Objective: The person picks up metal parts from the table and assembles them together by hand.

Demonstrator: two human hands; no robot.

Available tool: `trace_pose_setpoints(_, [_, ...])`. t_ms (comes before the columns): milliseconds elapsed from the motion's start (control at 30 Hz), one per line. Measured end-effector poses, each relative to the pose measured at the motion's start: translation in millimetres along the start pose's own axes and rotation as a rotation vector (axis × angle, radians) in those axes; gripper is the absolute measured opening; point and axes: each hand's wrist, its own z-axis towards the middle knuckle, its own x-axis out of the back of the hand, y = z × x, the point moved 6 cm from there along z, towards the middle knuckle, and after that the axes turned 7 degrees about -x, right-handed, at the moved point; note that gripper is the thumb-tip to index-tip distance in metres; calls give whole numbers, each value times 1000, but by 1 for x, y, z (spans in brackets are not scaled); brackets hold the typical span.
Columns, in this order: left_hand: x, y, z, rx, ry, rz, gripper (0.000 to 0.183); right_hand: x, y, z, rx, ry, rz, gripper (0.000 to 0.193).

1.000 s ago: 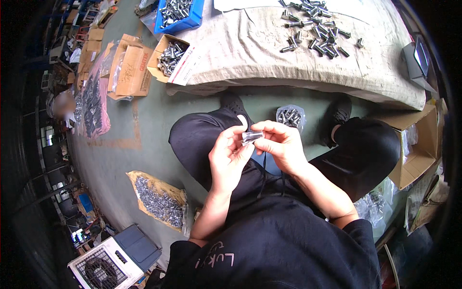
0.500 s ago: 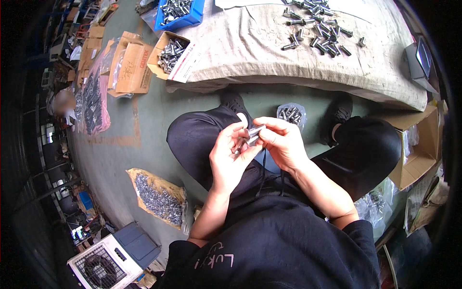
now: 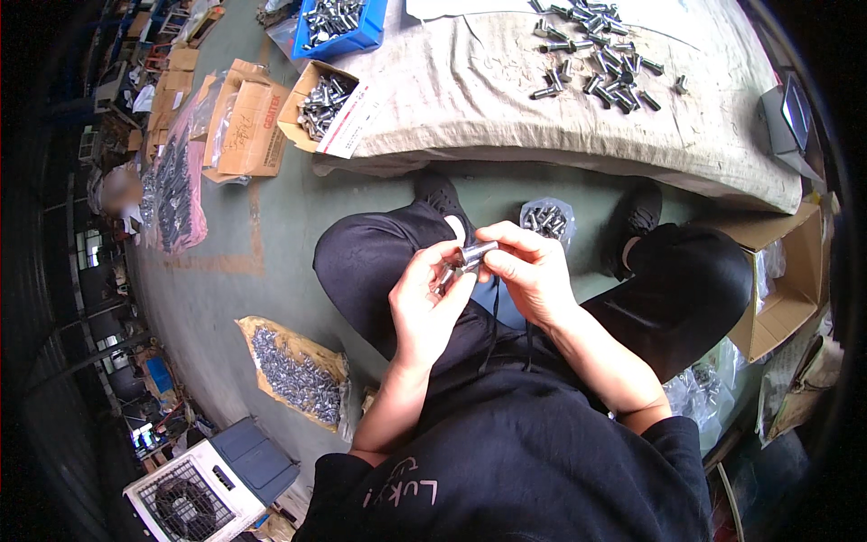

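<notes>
I sit with my knees apart on a green floor. My left hand [image 3: 426,303] and my right hand [image 3: 531,271] meet above my lap, both pinching one short silver bolt [image 3: 471,255]. The left fingers hold its lower end, the right fingers wrap its upper end. Whether a nut is on it is hidden by my fingers. A clear bag of bolts [image 3: 546,219] lies on the floor between my feet, just beyond my hands.
A sackcloth mat [image 3: 470,99] ahead carries several loose bolts [image 3: 601,68]. A cardboard box of bolts [image 3: 321,104] and a blue bin [image 3: 339,23] stand at its left. A brown bag of small bolts [image 3: 293,370] lies by my left knee. An open carton [image 3: 781,280] sits right, a fan heater [image 3: 194,492] lower left.
My hands stay together on the bolt, with the fingers shifting slightly around it. Nothing else has moved.
</notes>
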Motion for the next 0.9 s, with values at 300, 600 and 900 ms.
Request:
trace_pose_setpoints(300, [0, -8, -1, 124, -97, -318, 34, 5, 8, 4, -116, -56, 354, 24])
trace_pose_setpoints(600, [1, -7, 5, 256, -10, -614, 39, 11, 17, 3, -350, 74, 509, 14])
trace_pose_setpoints(900, [-6, 2, 4, 14, -93, -198, 52, -6, 12, -2, -284, -18, -251, 18])
